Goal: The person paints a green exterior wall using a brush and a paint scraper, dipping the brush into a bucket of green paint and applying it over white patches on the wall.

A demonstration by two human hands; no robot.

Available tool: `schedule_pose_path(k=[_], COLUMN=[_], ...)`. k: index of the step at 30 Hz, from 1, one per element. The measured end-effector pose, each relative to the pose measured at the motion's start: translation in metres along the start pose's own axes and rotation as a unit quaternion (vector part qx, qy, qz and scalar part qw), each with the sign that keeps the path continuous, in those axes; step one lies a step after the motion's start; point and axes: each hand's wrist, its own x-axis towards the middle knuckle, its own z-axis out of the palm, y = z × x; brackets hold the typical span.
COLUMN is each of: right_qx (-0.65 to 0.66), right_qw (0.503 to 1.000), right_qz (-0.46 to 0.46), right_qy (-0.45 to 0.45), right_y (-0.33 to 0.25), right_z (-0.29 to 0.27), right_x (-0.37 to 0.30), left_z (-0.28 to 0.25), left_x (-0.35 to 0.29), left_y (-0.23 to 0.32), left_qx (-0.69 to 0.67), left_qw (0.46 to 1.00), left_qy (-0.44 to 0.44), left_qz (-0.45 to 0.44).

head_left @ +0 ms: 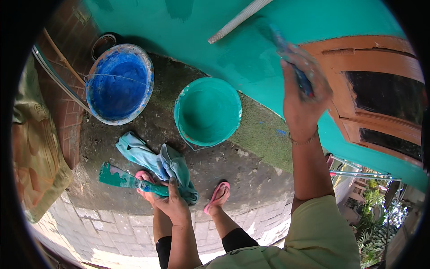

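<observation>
My right hand is raised at the green wall, its fingers closed around a paintbrush. The brush's blurred bristle end is at the wall, beside a darker green patch. Lower down, my left hand grips the green handle of a wide scraper, its blade smeared with green paint. A paint-stained, pale blue-green cloth runs past the left hand; I cannot tell whether the fingers hold it too. Between the hands stands a bucket coated inside with green paint.
A tub coated inside with blue paint stands left of the green bucket, its wire handle across it. A grey corrugated pipe sticks out by the wall. An orange-brown wooden frame with dark panes is at right. My feet wear pink flip-flops.
</observation>
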Motion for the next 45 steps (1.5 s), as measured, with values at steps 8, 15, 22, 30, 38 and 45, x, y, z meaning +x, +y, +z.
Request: schedule_pose_path(k=[8, 15, 22, 30, 38, 45], right_qx=[-0.076, -0.095, 0.110, 0.503, 0.460, 0.233], right_qw=[0.981, 0.988, 0.930, 0.571, 0.491, 0.594], right_qz=[0.004, 0.011, 0.351, 0.630, 0.724, 0.717], right_qy=[-0.178, -0.120, 0.014, 0.151, 0.151, 0.280], right_y=[0.017, 0.072, 0.072, 0.088, 0.131, 0.212], right_z=[0.037, 0.054, -0.008, -0.149, -0.210, -0.224], right_x=[-0.062, -0.109, -0.137, -0.211, -0.293, -0.303], left_z=[0.004, 0.014, 0.026, 0.042, 0.049, 0.054], left_x=[0.002, -0.005, -0.017, -0.027, -0.031, -0.033], left_y=[0.002, 0.002, -0.012, -0.027, -0.040, -0.043], left_qx=[-0.039, -0.008, -0.041, 0.024, 0.059, 0.062], left_qw=[0.999, 0.999, 0.998, 0.996, 0.994, 0.994], left_qy=[0.007, -0.025, -0.044, -0.062, -0.091, -0.083], left_qz=[-0.015, 0.038, 0.014, 0.064, -0.004, 0.040])
